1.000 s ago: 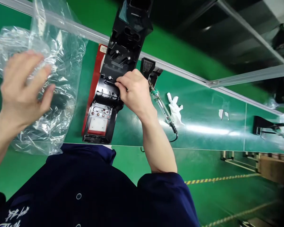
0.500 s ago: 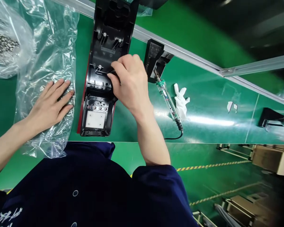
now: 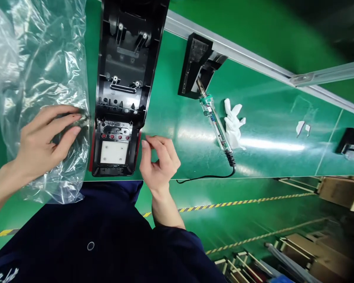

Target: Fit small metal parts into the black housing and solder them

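Note:
A long black plastic housing (image 3: 126, 78) with a red rim lies open side up on the green belt (image 3: 268, 129), its near end showing a white square pad and small red dots. My left hand (image 3: 44, 139) presses on a clear plastic bag (image 3: 47, 78) just left of the housing, fingers bent on something small inside that I cannot make out. My right hand (image 3: 159, 163) hovers by the housing's near right corner, fingers loosely curled, thumb and forefinger close together; whether they pinch anything is unclear.
A soldering iron (image 3: 216, 124) with a black cord rests with its tip in a black stand (image 3: 199, 67). A crumpled white glove (image 3: 234, 124) lies beside it. A metal rail (image 3: 253, 61) runs along the belt's far side. Cardboard boxes (image 3: 336, 194) sit on the floor at right.
My right hand has lifted off the middle of the housing and drawn back to its near right corner. My left hand stays on the bag, with its fingers now bent.

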Motion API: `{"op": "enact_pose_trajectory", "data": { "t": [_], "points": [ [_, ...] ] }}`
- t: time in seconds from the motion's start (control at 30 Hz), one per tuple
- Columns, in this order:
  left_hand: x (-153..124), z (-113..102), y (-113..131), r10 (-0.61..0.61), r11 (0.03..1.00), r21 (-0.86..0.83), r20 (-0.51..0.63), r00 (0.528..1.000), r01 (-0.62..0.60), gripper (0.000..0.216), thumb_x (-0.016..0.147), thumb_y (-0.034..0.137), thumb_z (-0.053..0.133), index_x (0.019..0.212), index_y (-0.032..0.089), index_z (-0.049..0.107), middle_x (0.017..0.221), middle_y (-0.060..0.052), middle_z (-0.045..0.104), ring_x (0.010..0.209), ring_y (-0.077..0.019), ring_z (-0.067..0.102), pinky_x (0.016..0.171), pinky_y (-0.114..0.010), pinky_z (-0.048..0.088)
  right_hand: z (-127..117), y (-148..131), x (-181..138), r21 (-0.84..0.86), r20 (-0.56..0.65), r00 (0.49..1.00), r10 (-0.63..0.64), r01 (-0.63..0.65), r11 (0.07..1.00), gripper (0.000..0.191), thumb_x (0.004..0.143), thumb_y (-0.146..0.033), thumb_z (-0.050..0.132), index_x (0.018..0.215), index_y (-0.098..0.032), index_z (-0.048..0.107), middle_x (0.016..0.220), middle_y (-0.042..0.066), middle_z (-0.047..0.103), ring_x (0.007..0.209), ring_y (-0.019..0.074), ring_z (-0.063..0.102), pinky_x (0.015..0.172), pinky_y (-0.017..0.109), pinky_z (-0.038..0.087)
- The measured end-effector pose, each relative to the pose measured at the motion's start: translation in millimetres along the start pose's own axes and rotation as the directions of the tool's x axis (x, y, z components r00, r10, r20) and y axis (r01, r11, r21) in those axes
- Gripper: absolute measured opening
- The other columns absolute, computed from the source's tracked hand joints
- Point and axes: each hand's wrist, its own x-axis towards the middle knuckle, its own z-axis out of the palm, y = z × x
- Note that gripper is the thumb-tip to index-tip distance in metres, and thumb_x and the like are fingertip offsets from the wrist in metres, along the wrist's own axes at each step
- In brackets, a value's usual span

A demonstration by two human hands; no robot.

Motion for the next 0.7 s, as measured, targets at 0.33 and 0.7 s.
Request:
{"op": "enact_pose_trajectory", "data": {
  "t": [0.33, 0.7],
  "points": [
    [9.4, 14.0, 9.7, -0.242, 0.970, 0.040, 0.109, 0.964, 0.239, 0.071, 0.083, 0.061, 0.052, 0.131, 0.009, 0.046, 0.134, -0.013, 0.046, 0.125, -0.0244, 0.045, 0.103, -0.048, 0.047, 18.3, -8.3, -31.8, 0.243, 0.014, 0.958, 0.286, -0.281, 0.928, 0.005, 0.088, -0.008, 0.054, 0.088, -0.011, 0.051, 0.082, 0.002, 0.048, 0.072, 0.0056, 0.045, 0.062, 0.017, 0.039],
    [15.7, 13.3, 5.1, -0.302, 0.953, 0.054, 0.133, 0.944, 0.298, 0.074, 0.077, 0.066, 0.057, 0.133, 0.019, 0.046, 0.133, -0.008, 0.048, 0.121, -0.0275, 0.048, 0.099, -0.059, 0.046, 19.8, -10.5, -33.9, 0.268, -0.019, 0.952, 0.305, -0.289, 0.919, 0.005, 0.087, -0.008, 0.055, 0.088, -0.011, 0.051, 0.084, 0.003, 0.048, 0.073, 0.0054, 0.045, 0.064, 0.017, 0.039]
  ]
}}
